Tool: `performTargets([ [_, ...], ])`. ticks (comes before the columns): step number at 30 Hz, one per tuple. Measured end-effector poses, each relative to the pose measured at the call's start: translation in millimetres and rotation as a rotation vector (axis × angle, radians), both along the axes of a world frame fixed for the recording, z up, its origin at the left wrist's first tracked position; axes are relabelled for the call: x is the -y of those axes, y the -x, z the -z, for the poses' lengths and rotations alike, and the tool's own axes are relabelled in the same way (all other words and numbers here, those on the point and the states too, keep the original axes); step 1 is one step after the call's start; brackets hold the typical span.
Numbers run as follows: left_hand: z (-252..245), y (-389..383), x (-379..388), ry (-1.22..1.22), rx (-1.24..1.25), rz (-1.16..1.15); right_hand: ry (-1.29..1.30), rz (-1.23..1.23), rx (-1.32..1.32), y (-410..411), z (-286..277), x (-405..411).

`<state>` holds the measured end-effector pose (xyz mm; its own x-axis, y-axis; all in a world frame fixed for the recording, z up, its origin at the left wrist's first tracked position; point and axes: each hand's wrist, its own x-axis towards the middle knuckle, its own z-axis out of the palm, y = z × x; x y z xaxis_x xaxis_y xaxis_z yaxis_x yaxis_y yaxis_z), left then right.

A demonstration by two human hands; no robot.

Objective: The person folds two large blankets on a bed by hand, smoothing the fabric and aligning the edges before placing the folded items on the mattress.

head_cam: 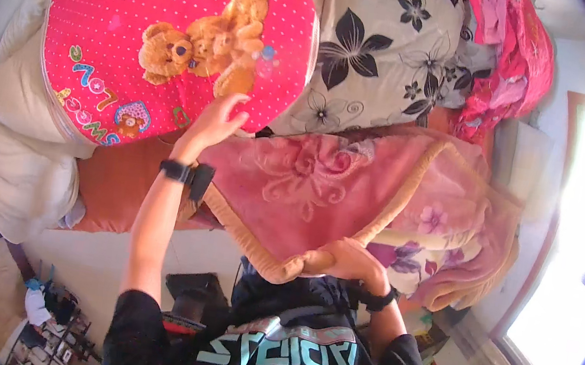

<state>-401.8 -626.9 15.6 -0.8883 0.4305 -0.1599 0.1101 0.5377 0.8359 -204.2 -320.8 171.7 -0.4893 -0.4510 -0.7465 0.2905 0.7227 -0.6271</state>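
Observation:
My right hand (346, 259) grips the tan border of a pink plush blanket (299, 172) near its front corner, close to my body. The blanket has a raised floral pattern, and its right part is folded over, showing a paler side with purple flowers. My left hand (217, 123) has thumb and fingers apart at the blanket's far left edge, against the lower rim of a big, bulging pink polka-dot bag or cushion (114, 59) printed with teddy bears. I see nothing held in it. Part of the blanket's left border is hidden behind my left wrist.
A grey-white bundle with black flowers (371, 93) lies behind the blanket. Bright pink fabric (523, 74) is heaped at the far right. Cream bedding (20, 146) sits left, beside an orange-brown bed surface (115, 181). A dark chair (197, 292) stands near me; a bright window (584, 237) is right.

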Motion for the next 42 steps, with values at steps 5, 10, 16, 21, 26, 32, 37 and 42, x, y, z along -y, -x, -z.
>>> performTargets([
  [5, 9.4, -61.6, -62.9, 0.741, -0.212, 0.499, 0.187, 0.253, 0.027, -7.1, -98.1, -49.9],
  [10, 63.5, -157.7, -93.6, 0.26, 0.65, 0.696, 0.637, 0.611, -0.607, -90.0, -124.2, -100.1],
  [16, 93.8, -239.4, -108.6, -0.046, 0.58, 1.036, 1.488, 0.76, -0.638, -100.2, -103.3, -148.4],
  [21, 134.7, -205.1, -121.1, 0.289, 0.838, 0.369, 1.322, 0.765, -0.623, -116.7, -107.0, -169.7],
  [26, 181.3, -303.4, -34.9, 0.306, 1.345, -0.07, 0.419, 0.508, -0.45, -104.1, -164.4, -181.8],
  [32, 199.0, -378.8, 7.1, -0.14, 1.569, -0.663, -0.479, 0.113, -0.06, -89.5, -219.4, -179.8],
  [37, 245.3, -295.7, -20.4, 0.048, 0.65, -0.426, -0.609, 0.089, 0.02, -99.5, -218.5, -185.0],
  [42, 294.7, -232.7, -38.0, -0.455, 0.769, -0.646, -0.707, 0.097, -0.036, -115.1, -221.8, -180.4],
])
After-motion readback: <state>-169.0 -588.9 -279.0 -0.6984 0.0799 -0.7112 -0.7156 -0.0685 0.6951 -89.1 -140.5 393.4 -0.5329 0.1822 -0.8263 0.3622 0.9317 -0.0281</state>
